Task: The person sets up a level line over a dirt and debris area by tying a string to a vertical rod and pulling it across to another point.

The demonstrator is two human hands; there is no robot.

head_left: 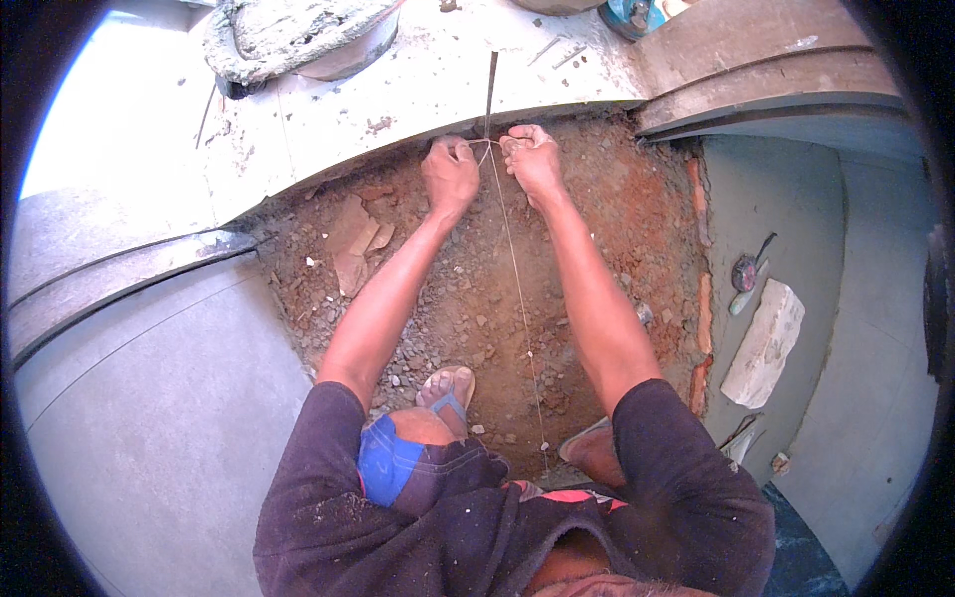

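String (529, 353) runs from the slab's (328, 129) far edge nearward over dug soil (587, 229); in the head view it looks light, limp and easily tangled, best pinched near its loop; left hand (451, 173) and right hand (532, 159) each nip it between curled fingertips; counted: one string, one dark rod (491, 85), two hands, one pale block (764, 343) on the right

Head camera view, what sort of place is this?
Probably a building site: there's rubble-strewn soil, a pan heaped with likely grey mortar, and a string running over the soil.
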